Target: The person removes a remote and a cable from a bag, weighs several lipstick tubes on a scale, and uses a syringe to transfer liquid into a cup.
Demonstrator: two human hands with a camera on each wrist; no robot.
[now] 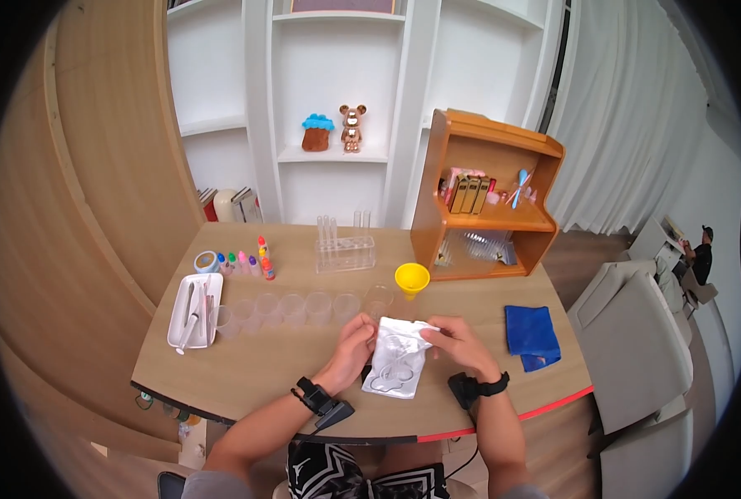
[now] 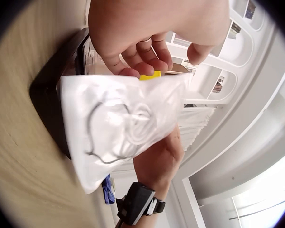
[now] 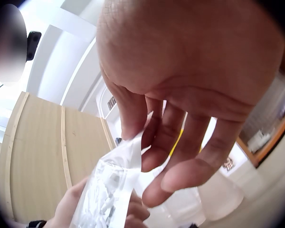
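A white plastic pouch (image 1: 398, 366) with a see-through front and pale contents hangs upright between both hands, close over the table. My right hand (image 1: 464, 343) pinches its upper right corner between thumb and fingers. At the upper left edge is my left hand (image 1: 352, 353). In the left wrist view, that hand's fingers (image 2: 147, 59) curl loosely behind the top of the pouch, the thumb apart from them. Small white pieces (image 3: 104, 204) show through the clear side in the right wrist view. A black object (image 2: 50, 95) is partly hidden behind the pouch.
Beyond the hands stand a yellow funnel (image 1: 412, 279), a row of clear cups (image 1: 294, 310) and a test tube rack (image 1: 345, 255). Left are a white tool tray (image 1: 175, 333) and several small bottles (image 1: 242, 263). Right are a blue cloth (image 1: 530, 330) and a wooden shelf (image 1: 495, 218).
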